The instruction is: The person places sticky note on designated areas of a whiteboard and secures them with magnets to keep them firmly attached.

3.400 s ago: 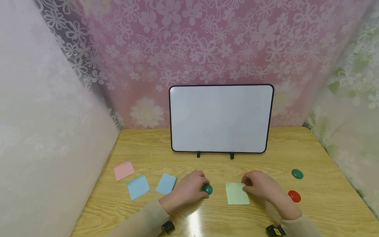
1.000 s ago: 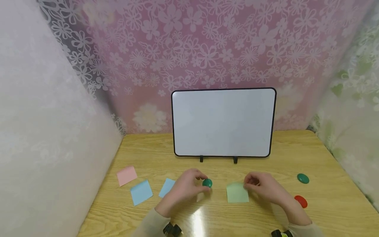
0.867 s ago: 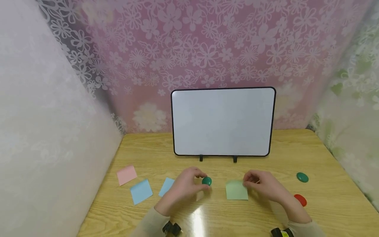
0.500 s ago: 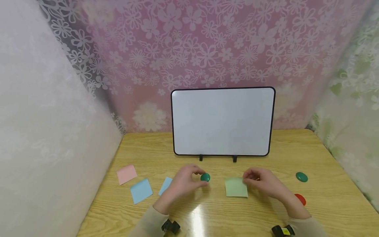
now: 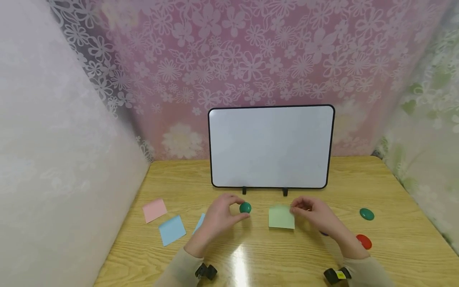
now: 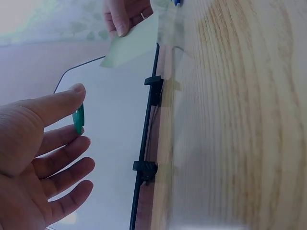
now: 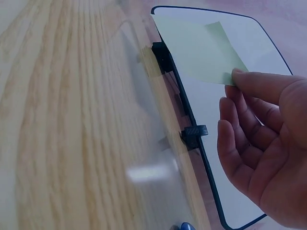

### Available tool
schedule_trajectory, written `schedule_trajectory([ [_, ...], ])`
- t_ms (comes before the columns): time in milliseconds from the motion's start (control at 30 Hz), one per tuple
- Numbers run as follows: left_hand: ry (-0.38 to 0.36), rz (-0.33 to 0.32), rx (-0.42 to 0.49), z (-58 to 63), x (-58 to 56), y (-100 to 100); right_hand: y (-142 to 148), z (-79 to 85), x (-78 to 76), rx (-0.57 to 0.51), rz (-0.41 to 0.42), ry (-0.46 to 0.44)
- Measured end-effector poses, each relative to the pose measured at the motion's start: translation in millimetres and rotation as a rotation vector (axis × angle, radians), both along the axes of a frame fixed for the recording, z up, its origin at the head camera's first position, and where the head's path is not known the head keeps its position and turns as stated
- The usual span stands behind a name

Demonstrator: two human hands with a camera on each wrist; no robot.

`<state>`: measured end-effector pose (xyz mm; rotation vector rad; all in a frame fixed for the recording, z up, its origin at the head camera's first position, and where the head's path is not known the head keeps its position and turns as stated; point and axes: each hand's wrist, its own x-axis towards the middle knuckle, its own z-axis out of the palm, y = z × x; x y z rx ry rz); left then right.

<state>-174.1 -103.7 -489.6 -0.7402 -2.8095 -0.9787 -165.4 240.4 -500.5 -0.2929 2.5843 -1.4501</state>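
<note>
My left hand (image 5: 219,217) pinches a green round magnet (image 5: 245,207) between thumb and index finger, held above the table. In the left wrist view the magnet (image 6: 79,119) shows edge-on, and the other fingers are loosely bent. My right hand (image 5: 319,217) pinches the corner of a pale green sticky note (image 5: 281,218) between thumb and fingers. The right wrist view shows that note (image 7: 192,50) raised off the table, with the whiteboard behind it. The framed whiteboard (image 5: 270,145) stands upright just beyond both hands.
A pink sticky note (image 5: 154,210) and a blue one (image 5: 172,230) lie at left; another blue note (image 5: 199,222) is partly behind my left hand. At right lie a green magnet (image 5: 367,214) and a red one (image 5: 363,241). A blue object (image 5: 324,233) shows under my right wrist. Black feet (image 5: 285,191) support the board.
Both hands have lifted and moved slightly forward toward the whiteboard, and a little left. The green magnet and the pale green note have come up off the table with them.
</note>
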Motion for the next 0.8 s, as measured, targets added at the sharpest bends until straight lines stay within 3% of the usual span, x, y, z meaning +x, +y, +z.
schedule_trajectory([
  [400, 0.138, -0.007, -0.007, 4.2, -2.6, -4.4, -5.2, 0.5, -8.0, -0.026, -0.072, 0.012],
  [633, 0.195, -0.023, 0.009, 0.6, -5.0, -6.8, -8.8, 4.3, -13.1, -0.083, -0.07, 0.038],
  [800, 0.212, -0.035, 0.011, -1.1, -7.7, -9.2, -11.4, 5.5, -15.1, -0.068, -0.07, 0.064],
])
